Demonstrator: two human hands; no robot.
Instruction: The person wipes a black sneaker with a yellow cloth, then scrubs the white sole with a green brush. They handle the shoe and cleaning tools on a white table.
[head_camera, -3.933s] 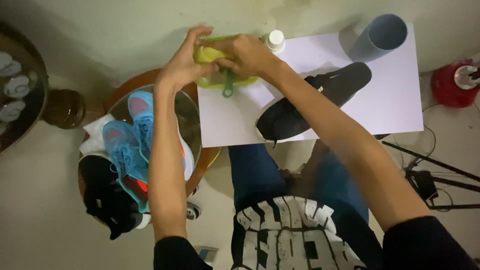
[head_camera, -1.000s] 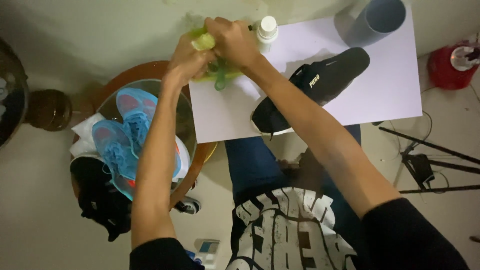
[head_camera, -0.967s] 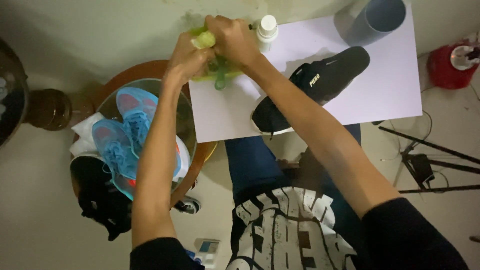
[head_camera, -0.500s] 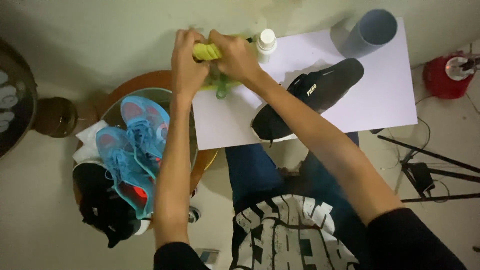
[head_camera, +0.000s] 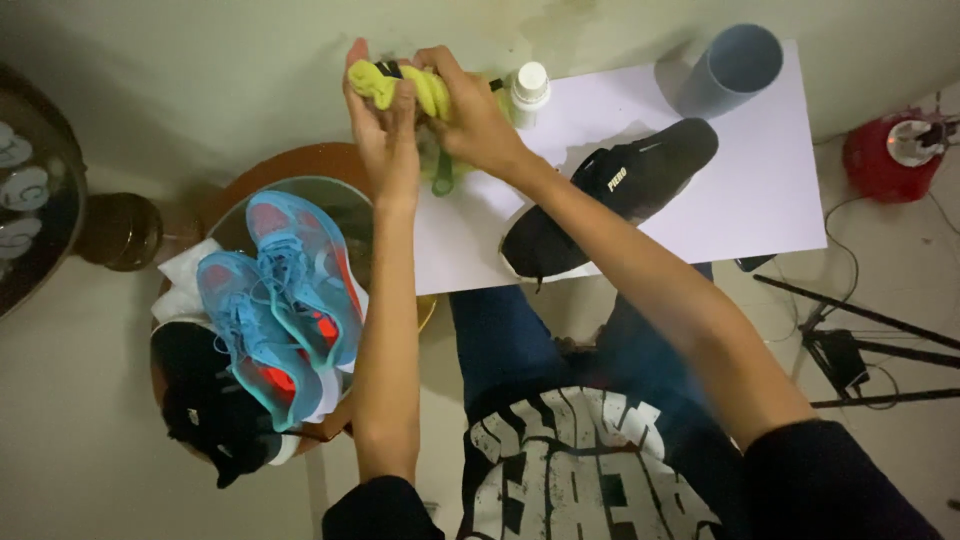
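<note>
Both my hands are raised over the far left corner of a white board (head_camera: 770, 190) and twist a yellow-green cloth (head_camera: 400, 85) between them. My left hand (head_camera: 375, 120) grips the cloth's left end, my right hand (head_camera: 470, 115) grips its right end. A green loop hangs down below the hands. A black sneaker (head_camera: 610, 200) lies on the board to the right of my right forearm. A small white bottle (head_camera: 528, 90) stands just right of my right hand.
A pale blue cup (head_camera: 735, 65) lies at the board's far right. Two blue sneakers (head_camera: 280, 290) and a black shoe (head_camera: 210, 420) sit in a round glass-topped stand at left. A red object (head_camera: 895, 155) and tripod legs (head_camera: 850, 340) are on the floor at right.
My hands have kept wringing the cloth and shifted slightly left and nearer; the cloth is now bunched between both fists. The view has drifted a little.
</note>
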